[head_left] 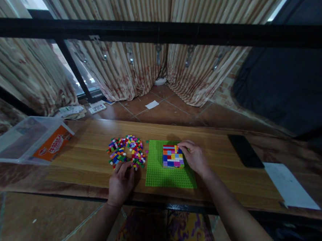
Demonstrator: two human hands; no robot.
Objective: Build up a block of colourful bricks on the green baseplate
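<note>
Right hand [193, 155], fingers bent, at the far right corner of the blocky build [173, 158], right of centre on the studded plate [156, 173]! Left hand [121, 181] curls by loose bricks [136, 145]. Grips? Can't tell. Wood-grained desk [82, 156], pleated curtains [143, 63] beyond.

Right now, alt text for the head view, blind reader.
A person's right hand touches a colorful brick block on a green baseplate; the left hand is at the near edge of loose bricks. A clear bin sits at left.
</note>
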